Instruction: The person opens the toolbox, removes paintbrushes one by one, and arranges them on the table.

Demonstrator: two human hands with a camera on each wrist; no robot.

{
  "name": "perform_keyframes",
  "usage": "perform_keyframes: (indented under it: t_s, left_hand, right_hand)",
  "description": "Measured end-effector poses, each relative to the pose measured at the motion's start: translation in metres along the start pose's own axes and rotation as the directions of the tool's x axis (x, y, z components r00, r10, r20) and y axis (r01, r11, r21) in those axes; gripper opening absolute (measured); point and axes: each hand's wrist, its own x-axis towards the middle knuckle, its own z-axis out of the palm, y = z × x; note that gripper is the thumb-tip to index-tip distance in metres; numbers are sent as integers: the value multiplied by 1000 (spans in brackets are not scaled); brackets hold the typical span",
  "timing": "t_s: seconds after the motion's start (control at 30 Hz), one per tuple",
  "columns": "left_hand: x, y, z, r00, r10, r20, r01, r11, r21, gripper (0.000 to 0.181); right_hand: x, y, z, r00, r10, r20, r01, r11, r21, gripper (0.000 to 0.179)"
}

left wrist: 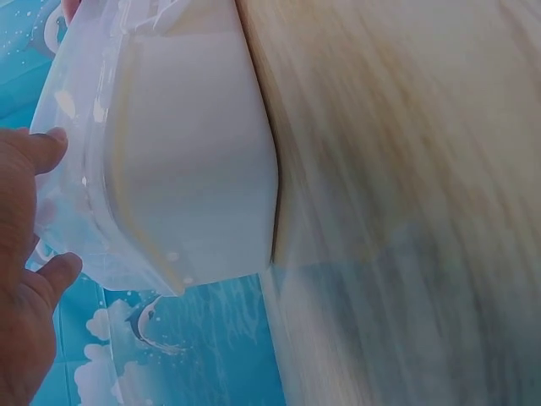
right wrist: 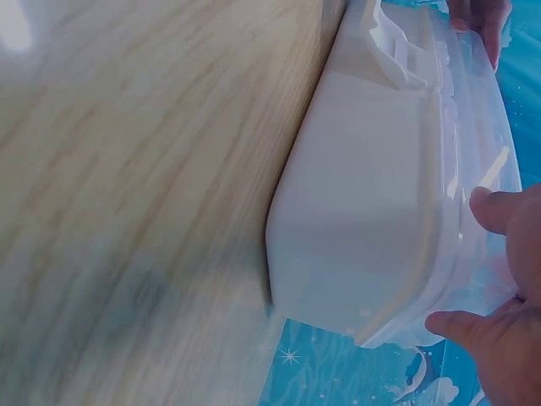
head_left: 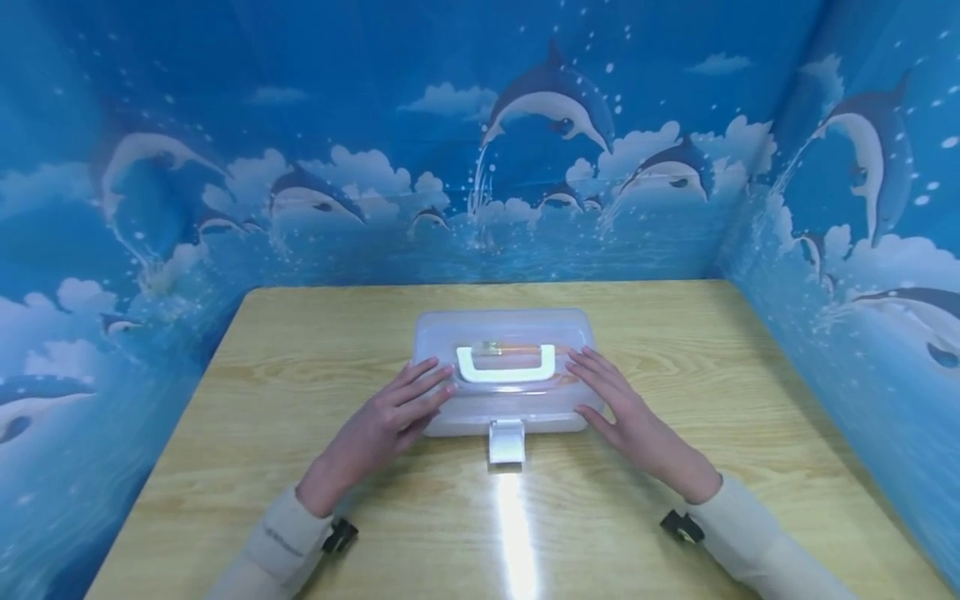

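Observation:
A white plastic storage box (left wrist: 194,161) with a clear lid (head_left: 435,329) sits on the table. On top of the lid is a white carry handle (head_left: 506,375). The white front latch (head_left: 507,443) juts out from the box, swung away from the lid. My left hand (head_left: 390,417) rests on the lid's left side, fingers spread and fairly straight. On the right side, my right hand (head_left: 630,412) touches the lid with its fingers extended and thumb near the front corner. Through the lid shows a slim orange-handled item (head_left: 517,348), like a brush.
The box stands mid-table on a wood-grain tabletop (head_left: 322,350). Blue dolphin-printed cloth (head_left: 375,242) walls the back and both sides. A bright light reflection runs down the table in front of the latch. Dark wrist straps sit at both sleeve cuffs.

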Motion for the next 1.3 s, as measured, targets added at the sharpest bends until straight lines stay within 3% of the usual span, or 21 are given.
perform_keyframes:
  t_s: [0.47, 0.77, 1.1, 1.3]
  left_hand:
    - [8, -4, -8, 1000, 14, -27, -15, 1000, -15, 60]
    - [16, -4, -14, 999, 19, -34, -19, 999, -25, 59]
    - [20, -4, -17, 999, -11, -39, 10, 1000, -25, 61]
    - [26, -7, -20, 998, -10, -61, 8, 999, -32, 61]
  right_hand:
    - [11, -3, -1, 997, -31, -66, 34, 999, 37, 65]
    - [19, -10, -7, 997, -42, -57, 42, 999, 2, 88]
    - [22, -5, -18, 993, -106, -46, 105, 994, -23, 82]
    - [28, 7, -23, 976, -184, -116, 185, 983, -4, 62]
